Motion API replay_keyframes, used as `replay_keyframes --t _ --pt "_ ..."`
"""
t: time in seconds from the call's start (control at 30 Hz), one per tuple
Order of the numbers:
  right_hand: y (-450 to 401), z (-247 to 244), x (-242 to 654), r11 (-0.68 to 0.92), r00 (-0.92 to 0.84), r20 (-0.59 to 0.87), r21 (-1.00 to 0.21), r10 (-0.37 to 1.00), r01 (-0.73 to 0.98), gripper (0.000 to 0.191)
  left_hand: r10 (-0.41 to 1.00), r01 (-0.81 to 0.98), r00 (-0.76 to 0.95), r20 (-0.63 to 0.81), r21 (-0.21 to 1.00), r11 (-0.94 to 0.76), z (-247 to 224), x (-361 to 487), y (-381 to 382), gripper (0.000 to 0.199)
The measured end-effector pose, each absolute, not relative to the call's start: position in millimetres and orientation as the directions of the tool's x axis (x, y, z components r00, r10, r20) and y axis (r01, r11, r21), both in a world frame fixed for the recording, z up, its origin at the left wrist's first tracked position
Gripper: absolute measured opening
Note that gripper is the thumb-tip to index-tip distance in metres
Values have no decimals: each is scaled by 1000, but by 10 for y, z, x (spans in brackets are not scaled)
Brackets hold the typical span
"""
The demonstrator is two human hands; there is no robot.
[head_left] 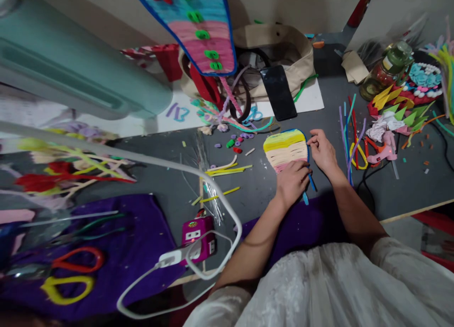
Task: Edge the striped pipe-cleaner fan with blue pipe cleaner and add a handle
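A flat panel of yellow, cream and pink strips lies on the dark grey table, with a blue strip along its top and right edge. My left hand rests on the panel's lower part, fingers pressed down and close together. At the upper right edge my right hand has thumb and forefinger at the blue edging, in a pinch-like pose. Loose blue ends stick out below, between the hands. Part of the panel's pink end is hidden under my left hand.
Behind the panel are a black phone and a beige bag. Scissors and a pink glue gun lie right. Left are yellow stems, a purple power strip and a white cable. A decorated panel stands above.
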State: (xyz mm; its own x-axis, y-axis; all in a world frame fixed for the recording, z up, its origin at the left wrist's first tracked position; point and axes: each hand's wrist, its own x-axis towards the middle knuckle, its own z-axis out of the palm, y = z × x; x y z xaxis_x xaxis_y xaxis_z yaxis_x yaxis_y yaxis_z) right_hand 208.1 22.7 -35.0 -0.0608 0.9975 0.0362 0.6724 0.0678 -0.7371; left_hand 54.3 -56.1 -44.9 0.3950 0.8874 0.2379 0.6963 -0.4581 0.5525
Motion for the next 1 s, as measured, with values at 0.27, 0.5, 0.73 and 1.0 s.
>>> replay_keyframes --t 0.27,0.5,0.73,1.0 --pt "217 -327 2098 66 -59 37 -766 998 640 44 887 694 396 239 555 -459 -445 539 -564 18" --pt "212 -347 2108 80 -57 57 -781 997 619 44 891 708 392 228 544 -450 -433 548 -566 17" --pt "214 -337 2102 71 -67 37 -779 997 623 43 892 709 396 218 545 -448 -434 540 -563 18" --pt "205 -343 2124 68 -64 37 -801 997 595 42 892 713 401 209 539 -447 -428 546 -564 17"
